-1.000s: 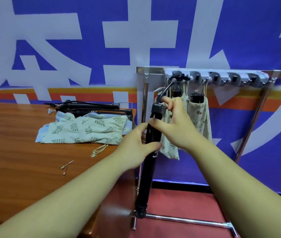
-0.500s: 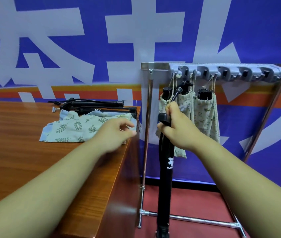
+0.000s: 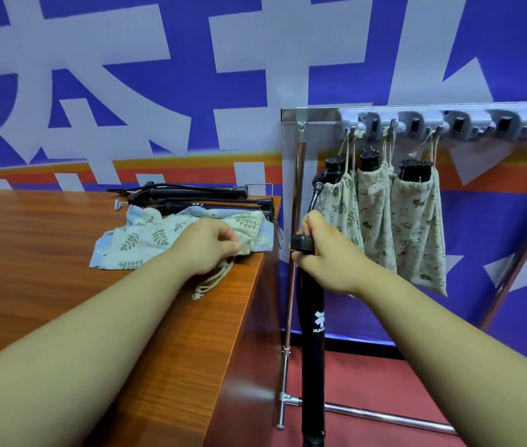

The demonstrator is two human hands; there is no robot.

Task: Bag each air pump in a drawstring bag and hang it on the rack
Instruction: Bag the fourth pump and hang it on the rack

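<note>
My right hand (image 3: 326,253) grips the top of a long black air pump (image 3: 313,337), which hangs upright beside the table's end. My left hand (image 3: 210,245) lies with curled fingers on a pile of leaf-print drawstring bags (image 3: 146,237) near the table's right edge, pinching the top bag's mouth. A loose cord (image 3: 212,280) trails from under that hand. Three bagged pumps (image 3: 384,217) hang by their cords from the grey hook rail of the metal rack (image 3: 481,122). Several bare black pumps (image 3: 197,196) lie behind the bags.
The wooden table (image 3: 46,269) ends just left of the rack's upright post (image 3: 296,221). The rack's foot bar (image 3: 368,414) runs along the red floor. Free hooks lie to the right on the rail. A blue banner covers the wall.
My left hand let go of the pump and moved left onto the bag pile. My right hand lowered the pump, which now hangs upright from it.
</note>
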